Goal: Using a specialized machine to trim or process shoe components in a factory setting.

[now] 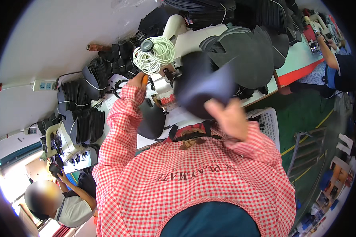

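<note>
My left hand [137, 81] is closed at the left of the sewing machine [180, 31], with a slim orange-handled tool [145, 81] in it; the rest of that tool is hidden. A dark, curved flat panel [194, 89] is smeared by motion in front of the machine. At its lower right edge is my right hand [230, 118], also blurred, so its grip on the panel cannot be made out. Below my left hand, another dark rounded panel [151, 120] lies on the white table near the front edge.
A coil of pale cord [154, 55] sits by the machine. Large dark panels [245, 55] are stacked at the right, tied bundles [83, 124] at the left. A white plastic basket [269, 122] stands by my right arm. Other people work at machines at far left and far right.
</note>
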`<action>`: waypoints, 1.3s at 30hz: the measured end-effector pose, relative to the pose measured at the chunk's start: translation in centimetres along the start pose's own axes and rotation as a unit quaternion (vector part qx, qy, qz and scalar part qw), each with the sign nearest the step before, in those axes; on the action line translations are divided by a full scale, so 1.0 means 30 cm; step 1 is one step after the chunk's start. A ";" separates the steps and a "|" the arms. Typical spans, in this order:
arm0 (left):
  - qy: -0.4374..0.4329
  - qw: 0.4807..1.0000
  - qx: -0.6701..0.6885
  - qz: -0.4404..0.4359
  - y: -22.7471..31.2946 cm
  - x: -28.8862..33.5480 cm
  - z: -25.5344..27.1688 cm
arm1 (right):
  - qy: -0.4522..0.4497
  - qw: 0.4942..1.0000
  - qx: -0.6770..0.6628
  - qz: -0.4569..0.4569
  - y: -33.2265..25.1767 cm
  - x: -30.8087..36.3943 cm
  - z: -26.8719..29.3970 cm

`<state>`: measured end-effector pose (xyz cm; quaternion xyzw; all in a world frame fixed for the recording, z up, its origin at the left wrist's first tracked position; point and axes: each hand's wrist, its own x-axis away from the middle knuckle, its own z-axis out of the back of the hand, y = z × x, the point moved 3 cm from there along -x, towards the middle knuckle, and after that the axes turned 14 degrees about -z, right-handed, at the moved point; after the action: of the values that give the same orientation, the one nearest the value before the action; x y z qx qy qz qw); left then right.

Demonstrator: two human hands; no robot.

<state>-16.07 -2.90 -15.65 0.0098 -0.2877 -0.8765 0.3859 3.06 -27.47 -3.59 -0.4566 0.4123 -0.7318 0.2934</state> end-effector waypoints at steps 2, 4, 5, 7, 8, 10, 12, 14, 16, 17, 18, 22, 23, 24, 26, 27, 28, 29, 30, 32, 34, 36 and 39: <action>-0.171 0.954 -0.243 0.043 -0.056 0.077 -0.034 | 0.262 0.937 -0.068 0.222 -0.056 0.031 0.160; -0.255 0.931 -0.260 0.022 -0.090 0.177 -0.083 | 0.359 0.900 0.058 0.240 -0.085 0.045 0.298; -0.231 0.946 -0.227 0.026 -0.119 0.203 -0.106 | 0.363 0.899 0.060 0.239 -0.066 0.014 0.311; -0.205 0.957 -0.202 0.045 -0.161 0.197 -0.136 | 0.315 0.835 0.395 0.219 -0.018 -0.069 0.273; -0.202 0.958 -0.200 0.046 -0.166 0.193 -0.141 | 0.263 0.874 0.336 0.233 -0.017 -0.071 0.230; -0.158 0.966 -0.196 0.062 -0.172 0.204 -0.142 | 0.183 0.905 0.273 0.271 -0.031 -0.029 0.127; -0.156 0.964 -0.202 0.070 -0.140 0.210 -0.115 | 0.050 0.938 0.203 0.275 -0.020 -0.018 0.018; -0.352 0.917 -0.174 -0.071 -0.037 0.202 -0.101 | -0.111 0.968 0.141 0.178 0.057 -0.054 -0.055; -0.460 0.865 0.038 -0.196 0.108 0.229 -0.071 | -0.169 0.967 0.115 0.154 0.131 -0.100 -0.090; -0.458 0.826 0.227 -0.239 0.205 0.254 -0.032 | -0.188 0.968 0.096 0.139 0.165 -0.126 -0.094; -0.416 0.847 0.266 -0.196 0.260 0.266 -0.004 | -0.207 0.967 0.080 0.122 0.212 -0.156 -0.103; -0.206 0.898 0.388 0.025 0.295 0.201 0.021 | -0.346 0.924 -0.110 -0.120 0.338 -0.228 -0.134; -0.186 0.904 0.380 0.062 0.252 0.175 0.006 | -0.349 0.923 -0.110 -0.119 0.333 -0.232 -0.144; -0.154 0.916 0.366 0.064 0.172 0.164 -0.050 | -0.278 0.945 -0.124 -0.125 0.321 -0.246 -0.147; -0.151 0.930 0.325 0.085 0.172 0.149 -0.053 | -0.151 0.970 -0.156 -0.107 0.322 -0.275 -0.156; -0.147 0.941 0.285 0.106 0.174 0.137 -0.056 | -0.150 0.970 -0.157 -0.107 0.330 -0.284 -0.166; -0.182 0.958 0.201 0.094 0.204 0.107 -0.035 | -0.135 0.976 -0.141 -0.101 0.336 -0.294 -0.172; -0.181 0.958 0.202 0.095 0.196 0.080 -0.047 | -0.122 0.980 -0.124 -0.094 0.337 -0.297 -0.174; -0.168 0.979 0.109 0.024 0.184 0.046 -0.063 | -0.122 0.980 -0.123 -0.093 0.336 -0.292 -0.171; -0.111 0.986 0.013 -0.124 0.195 0.000 -0.076 | -0.129 0.958 -0.204 -0.154 0.333 -0.271 -0.162; -0.164 0.981 0.058 -0.083 0.206 -0.023 -0.057 | -0.157 0.951 -0.197 -0.181 0.311 -0.206 -0.159; -0.150 0.931 0.332 0.000 0.257 -0.003 -0.050 | -0.239 0.922 -0.179 -0.246 0.302 -0.139 -0.180; -0.177 0.925 0.336 0.023 0.117 -0.023 -0.032 | -0.232 0.961 -0.119 -0.093 0.188 -0.067 -0.176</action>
<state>-13.00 -4.79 -14.79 -0.0228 -0.6286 -0.7072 0.3229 -0.61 -26.83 -10.64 -0.6815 0.3727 -0.5758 0.2552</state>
